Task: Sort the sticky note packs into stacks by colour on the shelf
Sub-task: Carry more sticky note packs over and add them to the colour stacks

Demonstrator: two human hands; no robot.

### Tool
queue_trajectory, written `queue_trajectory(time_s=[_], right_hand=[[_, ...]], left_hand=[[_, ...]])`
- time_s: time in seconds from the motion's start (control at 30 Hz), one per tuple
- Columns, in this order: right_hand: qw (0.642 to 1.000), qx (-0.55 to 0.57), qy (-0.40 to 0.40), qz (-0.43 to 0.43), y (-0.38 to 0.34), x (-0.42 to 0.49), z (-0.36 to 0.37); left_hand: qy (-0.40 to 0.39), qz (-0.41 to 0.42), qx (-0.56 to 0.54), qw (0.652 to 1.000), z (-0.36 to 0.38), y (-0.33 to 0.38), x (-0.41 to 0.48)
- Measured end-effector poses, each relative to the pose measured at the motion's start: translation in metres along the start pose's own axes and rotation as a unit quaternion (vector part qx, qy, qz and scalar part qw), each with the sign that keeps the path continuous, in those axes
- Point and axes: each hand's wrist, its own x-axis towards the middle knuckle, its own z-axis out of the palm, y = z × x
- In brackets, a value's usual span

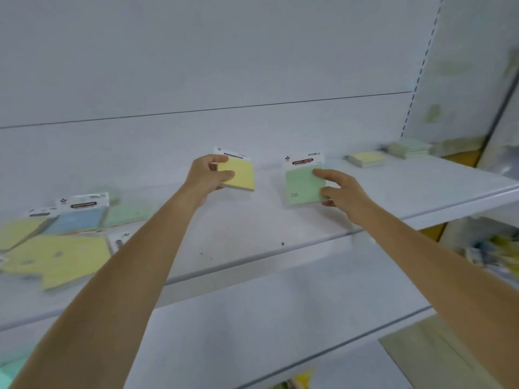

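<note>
Your left hand pinches the yellow pack and your right hand the green pack, above the shelf; such edge grips could let either slip.

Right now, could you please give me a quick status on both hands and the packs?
Left hand grips yellow pack. Right hand grips green pack. Yellow stack, green stack far right, nothing between.

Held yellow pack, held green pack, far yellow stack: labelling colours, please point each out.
held yellow pack (243, 176), head view, centre of face
held green pack (302, 186), head view, centre of face
far yellow stack (368, 158), head view, top sheet
</note>
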Motion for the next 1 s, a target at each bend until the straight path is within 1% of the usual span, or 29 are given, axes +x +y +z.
queue_trajectory(time_s=[0.13,0.2,0.37,0.6,0.83,1.0], right_hand=[[0.999,-0.025,0.021,0.005,0.022,0.004,-0.058],[0.998,-0.038,0.039,0.008,0.034,0.015,-0.096],[0.999,-0.04,0.033,-0.009,0.042,0.029,-0.124],[0.994,-0.064,0.082,-0.016,0.061,0.083,-0.192],[0.99,-0.058,0.128,-0.03,0.072,0.134,-0.247],[0.992,-0.047,0.113,-0.035,0.086,0.177,-0.271]], left_hand=[[-0.012,0.006,-0.026,1.0,0.07,0.005,0.003],[-0.028,0.012,-0.024,0.999,0.12,0.011,0.01],[-0.048,0.024,-0.013,0.998,0.162,0.019,0.026],[-0.084,0.046,-0.027,0.995,0.254,0.044,0.095],[-0.107,0.023,-0.027,0.994,0.331,0.046,0.134],[-0.099,0.012,0.021,0.995,0.369,0.033,0.15]])
